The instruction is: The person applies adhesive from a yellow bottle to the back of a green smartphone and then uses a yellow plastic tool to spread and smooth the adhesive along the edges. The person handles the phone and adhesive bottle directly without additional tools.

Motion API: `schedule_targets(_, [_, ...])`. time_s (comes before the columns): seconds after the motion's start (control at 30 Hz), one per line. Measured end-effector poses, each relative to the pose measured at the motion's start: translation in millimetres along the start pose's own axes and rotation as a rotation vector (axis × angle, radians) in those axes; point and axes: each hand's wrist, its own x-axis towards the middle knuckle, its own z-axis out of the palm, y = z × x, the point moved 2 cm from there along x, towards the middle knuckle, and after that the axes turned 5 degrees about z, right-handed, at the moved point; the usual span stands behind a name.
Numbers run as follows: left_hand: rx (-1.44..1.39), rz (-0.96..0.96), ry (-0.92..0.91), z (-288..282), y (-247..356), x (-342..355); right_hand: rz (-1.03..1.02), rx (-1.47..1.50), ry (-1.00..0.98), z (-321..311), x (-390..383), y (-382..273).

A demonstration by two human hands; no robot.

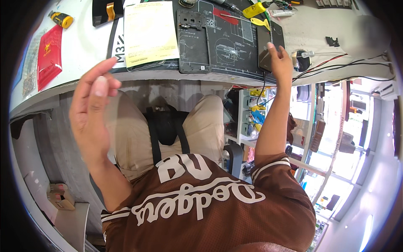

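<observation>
Raised in front of the desk's edge, my left hand [93,111] holds nothing; its index finger and thumb stretch out apart and the other fingers curl loosely. The yellow printed sheet [150,35] is the closest thing to it. On the right, my right hand [280,63] rests at the right edge of a dark phone [264,52], with thumb and fingers apart. A black cable [263,86] runs down from the phone's near end. Behind it lies another dark flat device [277,33]. A stripped phone frame [194,46] lies between the sheet and the printed black mat [228,61].
At the left are a red packet [50,56] and a yellow-and-black tool or bottle [61,19]. A phone screen with ribbon cable [108,11] sits behind. A yellow bottle [255,9] and a yellow-handled tool [260,23] lie far right, with loose wires [336,65] nearer.
</observation>
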Motion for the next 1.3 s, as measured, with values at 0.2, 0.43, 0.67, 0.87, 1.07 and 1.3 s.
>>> schedule_targets(0.2, [0.134, 0.086, 0.120, -47, -17, 23, 0.054, 0.171, 0.050, -33, 8, 2])
schedule_targets(0.43, [-0.001, 0.168, 0.237, -73, -27, 33, -0.036, 0.427, 0.207, -60, -33, -34])
schedule_targets(0.67, [0.022, 0.119, 0.280, -48, -14, 26, -0.240, 0.611, 0.124, -36, -87, -69])
schedule_targets(0.87, [0.430, 0.217, 0.076, 13, 7, 40, -0.792, 0.295, -0.027, 52, -165, -134])
schedule_targets(1.07, [1.185, 0.302, 0.031, 61, -14, 54, -0.664, 0.466, -0.022, 48, -170, -136])
schedule_targets(1.3, [0.992, 0.187, 0.014, 58, -21, 61, -0.838, 0.548, -0.139, 52, -199, -132])
